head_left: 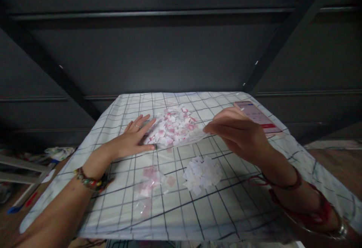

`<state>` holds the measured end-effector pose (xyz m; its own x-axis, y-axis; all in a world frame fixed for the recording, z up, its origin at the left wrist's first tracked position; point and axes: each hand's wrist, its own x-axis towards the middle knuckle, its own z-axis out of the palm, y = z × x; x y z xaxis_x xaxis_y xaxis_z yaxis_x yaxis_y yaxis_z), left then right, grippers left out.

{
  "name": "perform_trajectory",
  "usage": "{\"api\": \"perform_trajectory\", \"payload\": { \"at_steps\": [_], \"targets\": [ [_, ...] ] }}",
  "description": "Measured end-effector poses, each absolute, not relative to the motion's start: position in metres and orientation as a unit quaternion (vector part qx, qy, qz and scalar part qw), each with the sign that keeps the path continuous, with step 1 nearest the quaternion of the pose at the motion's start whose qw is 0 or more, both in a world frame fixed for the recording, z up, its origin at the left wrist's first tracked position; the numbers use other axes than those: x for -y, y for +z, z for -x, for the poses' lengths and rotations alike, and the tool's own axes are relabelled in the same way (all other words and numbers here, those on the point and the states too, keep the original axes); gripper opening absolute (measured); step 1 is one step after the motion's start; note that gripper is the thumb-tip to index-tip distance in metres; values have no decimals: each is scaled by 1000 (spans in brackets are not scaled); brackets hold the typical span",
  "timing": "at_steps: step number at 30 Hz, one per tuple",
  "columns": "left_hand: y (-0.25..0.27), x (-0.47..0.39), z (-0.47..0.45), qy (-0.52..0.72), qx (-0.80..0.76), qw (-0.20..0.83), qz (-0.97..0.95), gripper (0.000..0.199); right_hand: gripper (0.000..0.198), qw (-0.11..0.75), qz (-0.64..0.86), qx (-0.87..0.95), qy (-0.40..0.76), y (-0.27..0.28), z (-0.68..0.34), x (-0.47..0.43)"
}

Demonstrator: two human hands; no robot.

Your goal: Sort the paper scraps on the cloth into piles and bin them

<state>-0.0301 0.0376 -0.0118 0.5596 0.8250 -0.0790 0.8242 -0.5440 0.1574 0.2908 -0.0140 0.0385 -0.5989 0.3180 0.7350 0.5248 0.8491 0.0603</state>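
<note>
A heap of small white and pink paper scraps (172, 127) lies on a clear plastic sheet or bag (195, 137); which of the two I cannot tell. My left hand (132, 138) rests against the heap's left side, fingers spread. On the right, my right hand (240, 131) pinches the right end of the clear plastic between thumb and fingers. Nearer to me sits a smaller pile of white paper squares (203, 174). Left of that pile are several pink, shiny transparent pieces (148, 184).
A phone (256, 116) with a pinkish screen lies at the table's right side, partly behind my right hand. The table bears a white checked cloth (118, 210). A dark panelled wall (169, 55) stands right behind it. A pale rack or chair (25, 176) is at lower left.
</note>
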Motion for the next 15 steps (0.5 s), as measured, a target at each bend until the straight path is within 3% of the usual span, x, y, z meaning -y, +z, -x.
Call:
{"api": "perform_trajectory", "payload": {
  "at_steps": [9,15],
  "targets": [
    [-13,-37,29,4,-446,97,-890,98,22,339,208,895,-203,33,-269,23],
    [-13,-38,28,-4,-445,105,-889,99,18,376,210,879,-205,34,-270,24]
  ]
}}
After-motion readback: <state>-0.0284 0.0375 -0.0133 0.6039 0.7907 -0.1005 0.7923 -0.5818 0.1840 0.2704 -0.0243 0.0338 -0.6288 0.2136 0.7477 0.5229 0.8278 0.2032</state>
